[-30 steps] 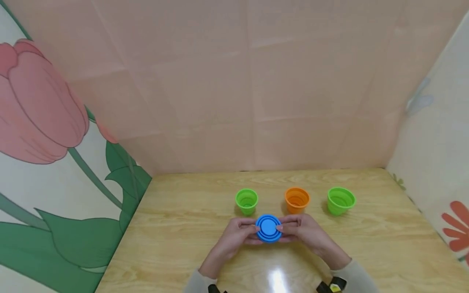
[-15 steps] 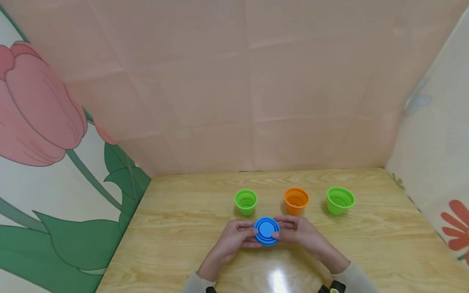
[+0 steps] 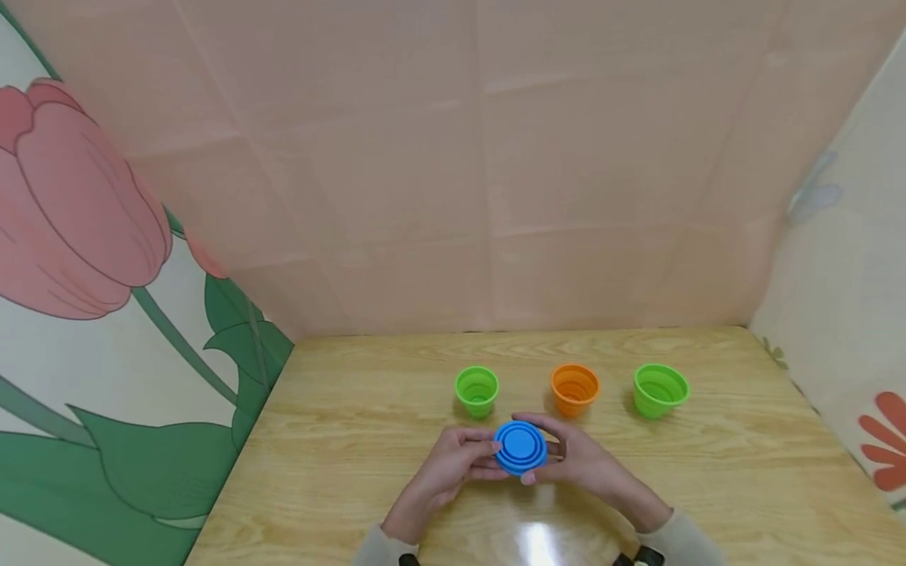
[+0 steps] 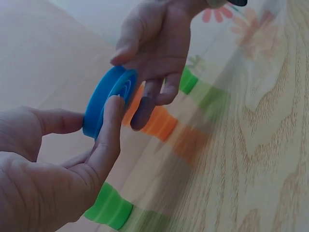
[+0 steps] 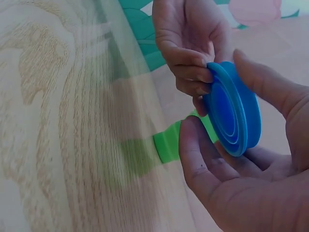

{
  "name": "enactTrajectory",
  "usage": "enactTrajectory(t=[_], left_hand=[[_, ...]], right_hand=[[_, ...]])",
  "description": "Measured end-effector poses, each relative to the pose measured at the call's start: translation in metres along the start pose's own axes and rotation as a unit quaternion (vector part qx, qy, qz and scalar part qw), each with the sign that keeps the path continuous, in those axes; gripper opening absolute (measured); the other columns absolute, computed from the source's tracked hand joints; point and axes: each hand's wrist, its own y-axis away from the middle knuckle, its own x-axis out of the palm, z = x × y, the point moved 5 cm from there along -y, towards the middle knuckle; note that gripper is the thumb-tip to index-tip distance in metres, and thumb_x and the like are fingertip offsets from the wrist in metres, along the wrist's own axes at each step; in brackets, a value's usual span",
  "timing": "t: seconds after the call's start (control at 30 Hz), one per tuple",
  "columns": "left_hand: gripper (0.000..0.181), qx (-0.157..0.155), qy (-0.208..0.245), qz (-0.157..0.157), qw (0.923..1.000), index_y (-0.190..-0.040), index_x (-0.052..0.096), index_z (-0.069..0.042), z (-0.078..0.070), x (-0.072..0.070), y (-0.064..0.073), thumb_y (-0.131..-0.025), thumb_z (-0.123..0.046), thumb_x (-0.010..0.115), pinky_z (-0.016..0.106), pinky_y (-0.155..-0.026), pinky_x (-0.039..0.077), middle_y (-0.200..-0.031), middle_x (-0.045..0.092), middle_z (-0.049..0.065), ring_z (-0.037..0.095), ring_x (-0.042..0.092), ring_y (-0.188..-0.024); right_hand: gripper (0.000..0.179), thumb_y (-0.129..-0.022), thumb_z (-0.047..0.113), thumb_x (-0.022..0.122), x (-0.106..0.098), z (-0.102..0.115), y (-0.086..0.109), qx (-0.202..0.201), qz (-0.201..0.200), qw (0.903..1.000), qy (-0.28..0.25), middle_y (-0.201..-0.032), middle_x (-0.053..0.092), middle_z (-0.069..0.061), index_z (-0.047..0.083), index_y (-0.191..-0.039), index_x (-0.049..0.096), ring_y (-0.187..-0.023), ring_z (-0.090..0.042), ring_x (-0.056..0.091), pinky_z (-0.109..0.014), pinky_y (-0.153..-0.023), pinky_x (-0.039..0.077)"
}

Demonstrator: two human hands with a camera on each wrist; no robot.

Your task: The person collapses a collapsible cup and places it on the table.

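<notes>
A blue collapsible cup [image 3: 520, 444], folded into a flat disc with concentric rings, is held above the table between both hands. My left hand [image 3: 458, 464] pinches its left edge, thumb on the ringed face and fingers behind; the left wrist view shows this pinch on the blue cup [image 4: 108, 99]. Around the right side of the cup my right hand [image 3: 576, 460] is spread, forefinger over the top and thumb below. In the right wrist view the right hand [image 5: 260, 169] has loosely bent fingers near the blue cup [image 5: 229, 108]; firm contact is not plain.
Beyond the hands, a small green cup [image 3: 477, 391], an orange cup [image 3: 575, 390] and a larger green cup [image 3: 661, 391] stand in a row on the wooden table [image 3: 368, 393]. A pinkish cloth [image 3: 481, 196] hangs behind the table. Flower-printed panels flank both sides.
My right thumb has left the cup's ringed face and moved below its edge, while the right fingers have spread apart. My left hand keeps its pinch. The standing cups stay in place.
</notes>
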Motion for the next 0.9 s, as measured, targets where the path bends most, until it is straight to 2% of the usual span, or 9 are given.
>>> enactTrajectory(t=[0.17,0.27,0.4,0.57,0.67,0.77,0.9], left_hand=[[0.033,-0.005,-0.005,-0.003,1.0000,-0.125,0.066,0.015,-0.001,0.000,-0.001,-0.099,-0.004,0.068,0.039,-0.084,0.068,-0.098,0.079,0.014,0.018,0.078,-0.079],[0.033,-0.005,-0.011,0.000,0.9999,-0.125,0.066,0.015,-0.001,0.000,-0.003,-0.099,-0.005,0.067,0.038,-0.085,0.068,-0.100,0.079,0.015,0.018,0.078,-0.081],[0.034,-0.002,-0.027,0.004,0.9996,-0.127,0.065,0.015,-0.002,0.000,-0.004,-0.101,-0.006,0.065,0.037,-0.087,0.068,-0.105,0.078,0.017,0.018,0.077,-0.085],[0.037,0.017,-0.052,-0.012,0.9984,-0.131,0.063,0.015,-0.004,-0.002,-0.001,-0.103,-0.009,0.065,0.040,-0.098,0.064,-0.123,0.073,0.027,0.021,0.076,-0.103],[0.039,0.035,-0.079,-0.019,0.9960,-0.133,0.063,0.012,-0.006,-0.005,0.002,-0.102,-0.011,0.067,0.038,-0.104,0.062,-0.132,0.070,0.028,0.021,0.073,-0.114],[0.039,0.049,-0.112,-0.012,0.9924,-0.134,0.065,0.007,-0.007,-0.009,0.006,-0.102,-0.013,0.069,0.033,-0.105,0.061,-0.136,0.069,0.025,0.020,0.071,-0.120],[0.041,0.066,-0.137,0.015,0.9882,-0.138,0.066,0.000,-0.010,-0.011,0.009,-0.100,-0.015,0.072,0.026,-0.105,0.059,-0.140,0.068,0.022,0.024,0.068,-0.128]], right_hand=[[0.091,-0.084,0.016,0.089,0.000,-0.001,-0.001,0.004,0.000,1.0000,0.002,-0.162,0.043,-0.024,0.005,-0.160,0.039,-0.142,-0.050,0.052,-0.038,-0.107,0.060],[0.089,-0.084,0.016,0.089,-0.001,-0.001,-0.001,0.000,-0.010,1.0000,0.000,-0.162,0.043,-0.024,0.004,-0.158,0.041,-0.140,-0.046,0.056,-0.033,-0.106,0.059],[0.089,-0.083,0.013,0.089,-0.001,-0.003,-0.001,0.001,-0.022,0.9994,-0.028,-0.160,0.044,-0.028,-0.001,-0.157,0.042,-0.133,-0.035,0.063,-0.024,-0.101,0.059],[0.082,-0.084,0.015,0.089,-0.001,-0.009,-0.001,0.031,-0.044,0.9975,-0.046,-0.154,0.050,-0.027,0.000,-0.153,0.048,-0.125,-0.026,0.068,-0.023,-0.098,0.061],[0.077,-0.086,0.017,0.088,0.000,-0.010,0.000,0.040,-0.052,0.9968,-0.046,-0.151,0.055,-0.026,-0.001,-0.151,0.051,-0.123,-0.025,0.069,-0.025,-0.096,0.062],[0.075,-0.088,0.017,0.086,0.001,-0.009,0.000,0.040,-0.050,0.9968,-0.048,-0.149,0.057,-0.026,-0.004,-0.150,0.051,-0.122,-0.024,0.069,-0.025,-0.095,0.063],[0.074,-0.088,0.016,0.085,0.002,-0.007,0.000,0.037,-0.043,0.9968,-0.057,-0.149,0.057,-0.027,-0.005,-0.150,0.050,-0.123,-0.026,0.069,-0.026,-0.096,0.063]])
